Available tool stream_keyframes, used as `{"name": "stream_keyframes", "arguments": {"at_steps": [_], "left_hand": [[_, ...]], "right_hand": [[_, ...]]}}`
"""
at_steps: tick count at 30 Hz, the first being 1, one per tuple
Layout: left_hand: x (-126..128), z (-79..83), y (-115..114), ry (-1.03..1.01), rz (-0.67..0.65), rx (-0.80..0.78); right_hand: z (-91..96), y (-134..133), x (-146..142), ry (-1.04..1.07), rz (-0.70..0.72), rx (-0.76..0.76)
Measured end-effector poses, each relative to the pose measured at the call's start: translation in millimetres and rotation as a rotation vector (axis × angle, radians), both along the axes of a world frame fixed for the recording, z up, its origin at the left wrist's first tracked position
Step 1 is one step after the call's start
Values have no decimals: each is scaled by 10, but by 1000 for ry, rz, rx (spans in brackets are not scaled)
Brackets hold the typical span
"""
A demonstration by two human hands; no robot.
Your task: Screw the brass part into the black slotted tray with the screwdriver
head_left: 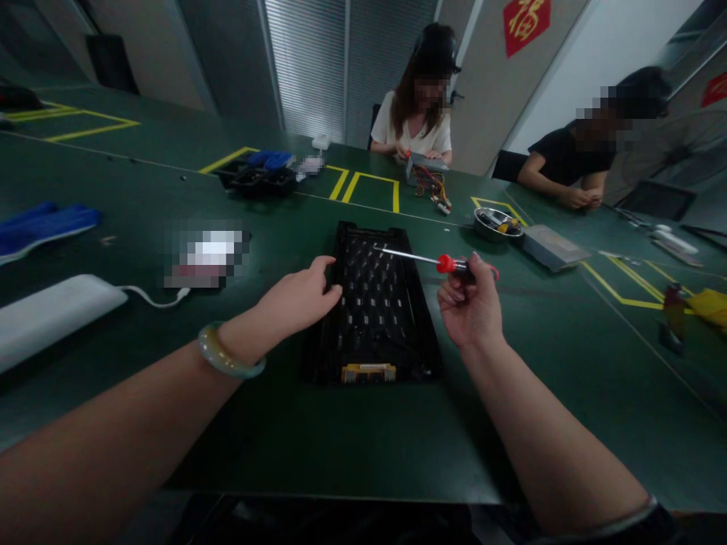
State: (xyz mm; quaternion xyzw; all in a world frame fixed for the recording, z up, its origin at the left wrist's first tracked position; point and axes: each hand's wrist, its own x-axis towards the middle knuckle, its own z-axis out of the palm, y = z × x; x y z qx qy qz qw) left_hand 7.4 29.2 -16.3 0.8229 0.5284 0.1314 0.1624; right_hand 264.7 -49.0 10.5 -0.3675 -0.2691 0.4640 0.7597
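Note:
A long black plastic housing (372,303) lies flat on the green table in front of me, with rows of small pale marks inside and a yellow piece with a white strip (369,372) at its near end. At its left rim is my left hand (295,297), thumb and index finger apart; the other fingers are mostly hidden. My right hand (472,306) is closed around the red and black handle of a screwdriver (448,263). Its metal shaft points left over the housing's far half. Whether the tip touches anything, I cannot tell.
A white power strip (62,314) and a blurred-out device (207,257) lie left, near blue gloves (48,227). Further back are a black parts tray (258,178), a metal bowl (497,223) and a grey box (553,247). Two people sit opposite, one handling a wired metal box (423,168).

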Motion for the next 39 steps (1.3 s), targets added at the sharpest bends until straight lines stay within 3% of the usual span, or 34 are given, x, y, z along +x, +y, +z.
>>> {"name": "stream_keyframes", "arguments": {"at_steps": [3, 5, 12, 15, 18, 30, 39], "left_hand": [[-5, -13, 23, -32, -23, -14], [-10, -30, 54, -73, -44, -8], [-11, -33, 83, -136, -64, -19], [-10, -22, 70, -126, -59, -25], [-12, -12, 59, -125, -63, -34], [-16, -12, 62, -109, -70, -27], [-23, -37, 76, -122, -67, -23]], "right_hand": [[-22, -8, -71, 24, 153, -13], [-56, -20, -126, -21, 171, -11], [-78, -245, -240, -497, -219, 197], [-24, -365, -291, -715, -314, 332], [22, -424, -335, -841, -346, 343], [-63, -287, -235, -807, -312, 93], [-16, -288, -266, -730, -287, 32]]}}
